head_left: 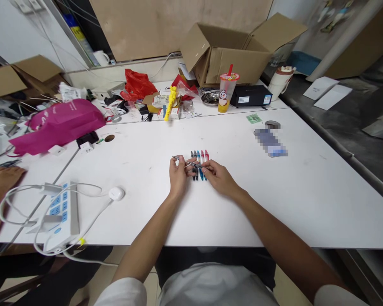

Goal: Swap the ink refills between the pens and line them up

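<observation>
A slim dark pen (pixel 190 163) is held slantwise just over the table by both hands. My left hand (pixel 177 178) pinches its left end between thumb and fingers, with the other fingers partly spread beneath it. At the right end, the closed fingertips of my right hand (pixel 222 177) grip it. Under and between the hands, several pens lie side by side on the white table: black pens (pixel 194 175) at the left, a blue pen (pixel 198 154), and red-pink pens (pixel 207 154) at the right. My hands partly cover their middles.
A white power strip (pixel 70 212) with looped cables and a round white charger (pixel 116 194) sits left. Another person's hand (pixel 6 175) rests at the far left. A blurred-out phone (pixel 270 142) and tape roll (pixel 272 124) lie right. A drink cup (pixel 226 93) and cardboard box (pixel 232 63) stand behind.
</observation>
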Demonstrator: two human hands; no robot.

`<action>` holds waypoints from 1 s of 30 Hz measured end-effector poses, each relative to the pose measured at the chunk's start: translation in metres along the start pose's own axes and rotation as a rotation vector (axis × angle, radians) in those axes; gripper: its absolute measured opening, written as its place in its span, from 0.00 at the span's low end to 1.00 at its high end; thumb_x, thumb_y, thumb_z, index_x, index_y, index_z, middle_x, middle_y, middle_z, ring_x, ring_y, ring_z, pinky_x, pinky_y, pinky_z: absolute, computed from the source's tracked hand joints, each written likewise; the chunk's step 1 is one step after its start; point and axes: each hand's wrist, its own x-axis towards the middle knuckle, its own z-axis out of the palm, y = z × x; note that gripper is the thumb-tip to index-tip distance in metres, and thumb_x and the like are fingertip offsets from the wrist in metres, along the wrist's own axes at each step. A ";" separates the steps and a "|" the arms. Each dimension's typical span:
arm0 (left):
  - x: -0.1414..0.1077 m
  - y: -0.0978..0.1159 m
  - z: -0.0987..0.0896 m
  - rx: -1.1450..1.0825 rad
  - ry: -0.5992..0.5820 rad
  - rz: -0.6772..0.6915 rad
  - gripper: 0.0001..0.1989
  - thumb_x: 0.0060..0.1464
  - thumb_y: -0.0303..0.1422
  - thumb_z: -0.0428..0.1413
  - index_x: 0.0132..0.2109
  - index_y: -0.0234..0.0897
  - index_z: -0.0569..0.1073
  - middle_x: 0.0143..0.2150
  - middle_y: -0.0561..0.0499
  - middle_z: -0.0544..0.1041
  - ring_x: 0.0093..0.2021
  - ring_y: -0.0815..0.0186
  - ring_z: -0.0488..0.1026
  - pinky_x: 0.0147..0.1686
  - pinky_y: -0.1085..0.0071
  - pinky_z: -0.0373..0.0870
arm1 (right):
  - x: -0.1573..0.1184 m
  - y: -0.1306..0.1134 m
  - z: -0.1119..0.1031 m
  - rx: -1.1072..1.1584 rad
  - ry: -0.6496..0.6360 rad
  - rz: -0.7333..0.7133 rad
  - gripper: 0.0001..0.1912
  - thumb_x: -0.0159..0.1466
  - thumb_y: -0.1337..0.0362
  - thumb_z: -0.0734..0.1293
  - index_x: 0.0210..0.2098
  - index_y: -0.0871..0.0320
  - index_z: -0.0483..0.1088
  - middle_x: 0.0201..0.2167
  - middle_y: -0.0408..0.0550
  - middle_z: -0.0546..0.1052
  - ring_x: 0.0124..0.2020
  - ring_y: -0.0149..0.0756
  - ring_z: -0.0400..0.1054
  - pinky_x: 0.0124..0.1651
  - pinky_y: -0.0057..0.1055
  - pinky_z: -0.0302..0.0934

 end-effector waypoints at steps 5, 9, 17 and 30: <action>0.002 -0.002 -0.001 -0.026 -0.011 -0.006 0.23 0.61 0.54 0.60 0.46 0.42 0.63 0.42 0.43 0.84 0.39 0.60 0.84 0.29 0.72 0.74 | 0.000 -0.002 -0.001 -0.030 0.014 0.016 0.13 0.71 0.51 0.63 0.42 0.53 0.69 0.28 0.41 0.72 0.28 0.34 0.63 0.34 0.34 0.58; 0.002 -0.001 -0.002 -0.040 -0.015 -0.016 0.22 0.61 0.52 0.62 0.44 0.42 0.64 0.41 0.44 0.84 0.38 0.62 0.83 0.33 0.71 0.76 | 0.000 -0.002 -0.002 -0.050 0.025 0.027 0.14 0.70 0.48 0.64 0.40 0.53 0.70 0.26 0.40 0.70 0.27 0.35 0.63 0.32 0.34 0.57; 0.002 0.001 -0.003 -0.041 0.009 -0.044 0.22 0.58 0.52 0.64 0.42 0.41 0.66 0.38 0.47 0.83 0.39 0.61 0.84 0.42 0.65 0.80 | -0.001 -0.004 -0.001 -0.085 -0.003 0.042 0.17 0.71 0.46 0.63 0.37 0.53 0.69 0.25 0.41 0.70 0.26 0.35 0.62 0.31 0.34 0.54; 0.002 0.002 -0.004 -0.042 -0.040 -0.016 0.24 0.56 0.52 0.66 0.42 0.40 0.66 0.37 0.50 0.82 0.38 0.63 0.83 0.43 0.66 0.80 | -0.005 -0.009 0.001 -0.066 -0.074 0.092 0.19 0.72 0.47 0.61 0.37 0.54 0.72 0.22 0.39 0.69 0.23 0.33 0.61 0.31 0.33 0.55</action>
